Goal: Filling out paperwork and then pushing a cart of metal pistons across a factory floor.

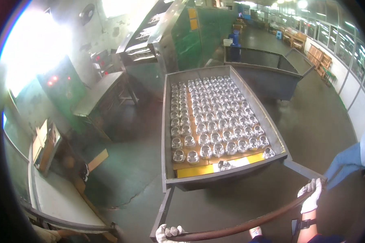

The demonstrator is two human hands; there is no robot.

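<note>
Both my hands wear white gloves. At the lower edge, my left hand (169,233) is wrapped round the left end of a curved brown cart handle (247,225). My right hand (311,195) grips the same bar near its right end. The handle joins a grey metal cart (165,125) in front of me. Inside it, shiny metal pistons (218,150) stand in rows on a brown board, several to a row. One piston (224,165) sits apart at the near edge, on a yellow and white strip.
A second grey cart (267,79) stands beyond the first, to the right. At far right is another person's blue-trousered leg (346,162). A work table (99,93) and a green machine with a metal chute (150,36) stand at left. Wooden pallets (320,58) lean on the right wall.
</note>
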